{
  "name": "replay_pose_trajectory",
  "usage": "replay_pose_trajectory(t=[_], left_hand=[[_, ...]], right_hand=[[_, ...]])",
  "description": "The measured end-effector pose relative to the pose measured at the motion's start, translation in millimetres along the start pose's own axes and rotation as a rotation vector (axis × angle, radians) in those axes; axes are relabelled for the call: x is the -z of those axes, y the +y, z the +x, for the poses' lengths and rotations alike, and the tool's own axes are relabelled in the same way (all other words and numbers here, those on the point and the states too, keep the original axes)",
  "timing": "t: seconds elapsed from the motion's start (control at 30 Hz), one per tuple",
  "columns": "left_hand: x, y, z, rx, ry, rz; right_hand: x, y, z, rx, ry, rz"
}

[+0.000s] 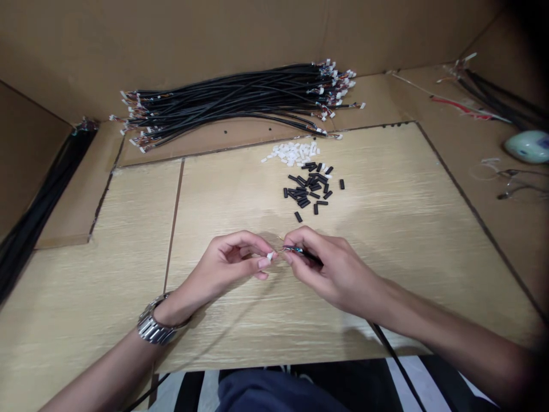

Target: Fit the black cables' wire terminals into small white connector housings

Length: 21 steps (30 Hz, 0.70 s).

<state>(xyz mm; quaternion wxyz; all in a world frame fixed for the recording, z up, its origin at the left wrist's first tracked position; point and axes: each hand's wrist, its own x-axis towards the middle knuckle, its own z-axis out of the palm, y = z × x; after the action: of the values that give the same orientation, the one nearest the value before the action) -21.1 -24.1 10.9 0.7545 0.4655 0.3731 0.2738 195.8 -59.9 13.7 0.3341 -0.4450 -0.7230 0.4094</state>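
Between the thumb and fingers of my left hand (238,257) is a small white connector (270,256). My right hand (328,269) pinches the end of a black cable (311,257), where thin coloured wires (283,249) come out toward the connector. The two hands are close together over the table, fingertips nearly meeting. Whether the wires sit inside the connector is too small to tell. The cable passes under my right hand and hangs over the table's front edge.
Past my hands lie a pile of short black pieces (309,186) and a pile of white connectors (295,152). A bundle of black cables (231,103) lies along the back. More cables (47,189) are at left; a pale green rounded object (528,146) is at right.
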Motion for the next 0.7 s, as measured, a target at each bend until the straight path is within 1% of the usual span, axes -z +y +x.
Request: replay_pose_trajectory(t=[0.2,0.37,0.7], left_hand=[[-2.2,0.3,0.6,-0.006,0.011,-0.016],[-4.8,-0.2,0.7,-0.004,0.046,0.002],[-6.3,0.2,1.4,-0.007,0.036,0.012]], right_hand=[[-1.4,-0.2,-0.6,0.004,0.017,-0.026],[-2.7,1.7,-0.9,0.009,0.031,-0.026],[-2.4,1.4,0.2,-0.001,0.023,-0.026]])
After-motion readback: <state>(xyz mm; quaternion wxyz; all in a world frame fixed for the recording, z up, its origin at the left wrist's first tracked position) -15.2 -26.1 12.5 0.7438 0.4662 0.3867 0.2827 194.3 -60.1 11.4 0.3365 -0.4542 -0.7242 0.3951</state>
